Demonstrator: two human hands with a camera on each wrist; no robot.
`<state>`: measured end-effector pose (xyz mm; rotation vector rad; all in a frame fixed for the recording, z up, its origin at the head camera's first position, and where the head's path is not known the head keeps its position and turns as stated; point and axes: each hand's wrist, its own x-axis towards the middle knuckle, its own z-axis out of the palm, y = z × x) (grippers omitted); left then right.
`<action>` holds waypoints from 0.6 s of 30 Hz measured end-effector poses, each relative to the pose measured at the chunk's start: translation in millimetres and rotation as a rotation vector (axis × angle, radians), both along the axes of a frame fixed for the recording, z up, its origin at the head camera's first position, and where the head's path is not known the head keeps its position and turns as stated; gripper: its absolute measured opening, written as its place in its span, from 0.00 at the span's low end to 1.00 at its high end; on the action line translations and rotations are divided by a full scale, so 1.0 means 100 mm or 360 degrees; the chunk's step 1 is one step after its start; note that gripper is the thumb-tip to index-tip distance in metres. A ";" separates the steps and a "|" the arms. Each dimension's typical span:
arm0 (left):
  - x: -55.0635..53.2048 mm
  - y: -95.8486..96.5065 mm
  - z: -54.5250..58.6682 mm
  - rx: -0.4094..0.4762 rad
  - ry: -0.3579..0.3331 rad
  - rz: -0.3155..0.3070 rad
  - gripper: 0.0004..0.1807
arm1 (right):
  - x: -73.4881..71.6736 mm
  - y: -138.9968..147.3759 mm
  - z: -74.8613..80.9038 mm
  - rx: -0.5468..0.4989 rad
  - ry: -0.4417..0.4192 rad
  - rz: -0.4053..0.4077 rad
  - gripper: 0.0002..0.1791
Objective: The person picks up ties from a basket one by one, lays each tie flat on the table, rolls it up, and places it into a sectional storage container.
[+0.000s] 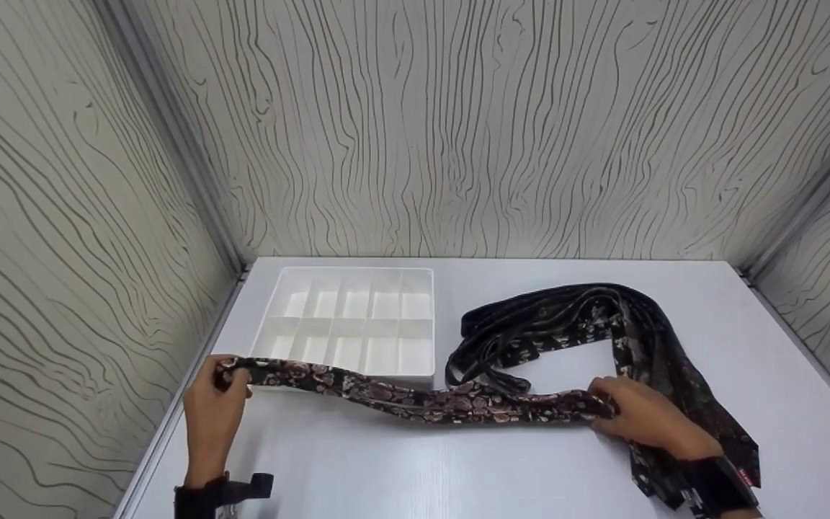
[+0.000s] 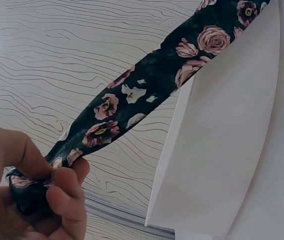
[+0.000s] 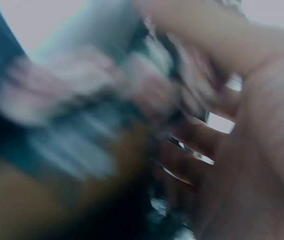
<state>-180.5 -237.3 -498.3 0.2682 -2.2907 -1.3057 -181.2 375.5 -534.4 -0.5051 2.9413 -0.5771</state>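
Note:
A dark necktie [image 1: 451, 407] with pink and white flowers is stretched across the front of the white table. Near its left end, my left hand [image 1: 215, 411] pinches it between thumb and fingers; the left wrist view shows the folded end of the necktie [image 2: 127, 102] bunched in that grip. My right hand [image 1: 645, 418] grips the other end, in front of a heap of dark patterned neckties [image 1: 645, 328]. Motion blur hides most detail in the right wrist view, where floral cloth [image 3: 147, 82] lies against the fingers.
A white divided tray [image 1: 346, 353] with two rows of compartments stands at the back left, behind the stretched necktie. The heap curves over the right side of the table [image 1: 386, 468]. Wood-patterned panels [image 1: 415, 130] enclose the back and sides.

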 end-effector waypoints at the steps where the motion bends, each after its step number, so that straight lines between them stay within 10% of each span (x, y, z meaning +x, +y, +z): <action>1: 0.00 0.00 0.00 0.0000 -0.0005 0.0002 0.09 | 0.01 0.00 0.00 -0.0020 0.0016 -0.0001 0.18; 9: 0.03 -0.07 0.00 -0.0001 -0.0051 0.0039 0.10 | 0.05 0.08 0.26 -0.0419 -0.0142 0.0131 0.12; 18: 0.03 -0.19 -0.16 -0.0037 -0.0247 0.0035 0.07 | 0.12 0.21 0.40 -0.0462 -0.0425 0.0243 0.11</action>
